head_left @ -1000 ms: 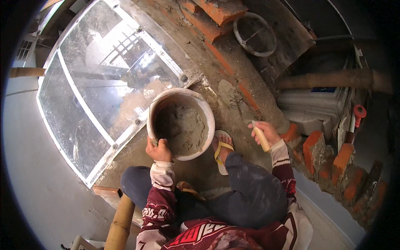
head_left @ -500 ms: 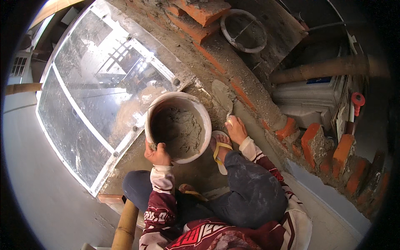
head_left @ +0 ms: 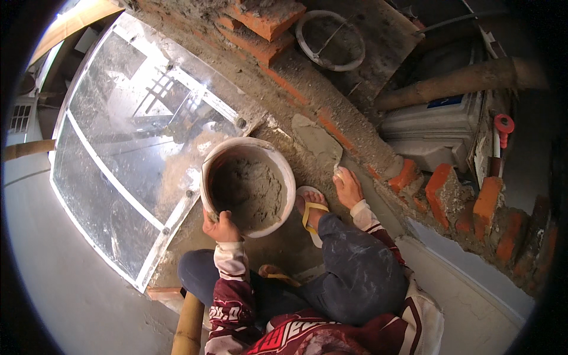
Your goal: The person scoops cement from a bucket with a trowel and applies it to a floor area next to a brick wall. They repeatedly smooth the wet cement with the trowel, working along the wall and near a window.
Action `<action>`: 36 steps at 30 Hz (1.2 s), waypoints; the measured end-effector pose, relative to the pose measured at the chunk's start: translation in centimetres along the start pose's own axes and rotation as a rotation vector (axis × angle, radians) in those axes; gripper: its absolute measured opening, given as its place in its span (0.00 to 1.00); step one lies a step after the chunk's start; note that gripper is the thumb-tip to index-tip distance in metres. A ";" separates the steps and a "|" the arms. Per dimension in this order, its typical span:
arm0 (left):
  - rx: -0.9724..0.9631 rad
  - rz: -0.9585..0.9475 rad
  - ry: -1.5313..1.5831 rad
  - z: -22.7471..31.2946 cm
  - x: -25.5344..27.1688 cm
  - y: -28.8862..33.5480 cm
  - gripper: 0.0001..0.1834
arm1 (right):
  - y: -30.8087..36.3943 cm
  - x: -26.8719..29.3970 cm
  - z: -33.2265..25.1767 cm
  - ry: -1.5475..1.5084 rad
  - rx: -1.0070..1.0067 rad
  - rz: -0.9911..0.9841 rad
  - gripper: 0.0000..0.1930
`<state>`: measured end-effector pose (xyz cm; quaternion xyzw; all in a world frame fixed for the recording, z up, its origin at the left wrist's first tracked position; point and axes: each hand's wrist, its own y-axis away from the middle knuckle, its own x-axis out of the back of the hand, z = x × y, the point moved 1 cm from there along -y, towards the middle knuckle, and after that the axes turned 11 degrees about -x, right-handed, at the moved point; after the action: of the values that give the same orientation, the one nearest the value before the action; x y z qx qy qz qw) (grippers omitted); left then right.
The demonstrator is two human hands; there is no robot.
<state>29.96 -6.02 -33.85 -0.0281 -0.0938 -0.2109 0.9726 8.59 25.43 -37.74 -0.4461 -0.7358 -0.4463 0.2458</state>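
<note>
Bucket (head_left: 289, 188) of mortar (head_left: 260, 186), a round pale-rimmed pail, sits just beyond the person's bent legs (head_left: 355, 254). The left hand (head_left: 221, 228) grips its near-left rim, thumb on the inner side and fingers on the outer. Wet grey mortar lies in it, lumpy and below the rim. Close by the bucket's right side is a foot in a yellow-strapped sandal (head_left: 318, 236). Right of that foot and of the bucket, the right hand (head_left: 349, 187) is closed around the handle of a trowel (head_left: 338, 166), whose neck points away from the person. The blade merges with a smooth grey patch of mortar beyond and right of the bucket, so its outline cannot be told. Left of the bucket spreads a clear panel (head_left: 136, 171) in white framing. Well to the right of the bucket, broken orange bricks (head_left: 439, 192) jut up in a row. Farther beyond the bucket lie loose bricks (head_left: 273, 22), then a pale round rim (head_left: 300, 38) with a thin bar across it, and, off to the right, a thick pole (head_left: 449, 86).
</note>
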 end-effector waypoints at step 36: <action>-0.232 -0.186 0.056 3.6 -3.9 1.3 0.34 | 3.4 -2.0 -13.2 0.071 0.468 -0.782 0.19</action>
<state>26.44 -2.95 -31.11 -0.1256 -0.0440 -0.3102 0.9413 12.01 13.64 -31.43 -0.0517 -0.9211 -0.3422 0.1780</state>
